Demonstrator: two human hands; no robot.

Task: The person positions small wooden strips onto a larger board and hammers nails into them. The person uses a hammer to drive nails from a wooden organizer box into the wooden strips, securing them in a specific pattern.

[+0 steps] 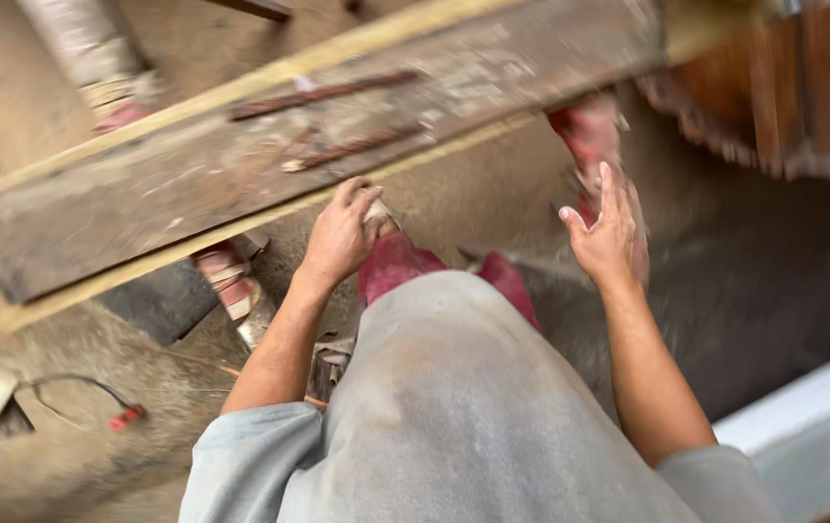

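Planks (269,165) lie rough and dusty across the upper left — stiff, heavy-looking timber, best gripped along a long edge. Just under that edge, the left hand (342,235) curls around a small pale object, too blurred to name. Farther right, the right hand (606,235) hangs open, fingers spread — empty.

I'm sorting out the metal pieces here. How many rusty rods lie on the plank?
2. One rusty rod lies along the upper part of the plank; the second rod lies below it, just above the left hand. Blur may hide others.
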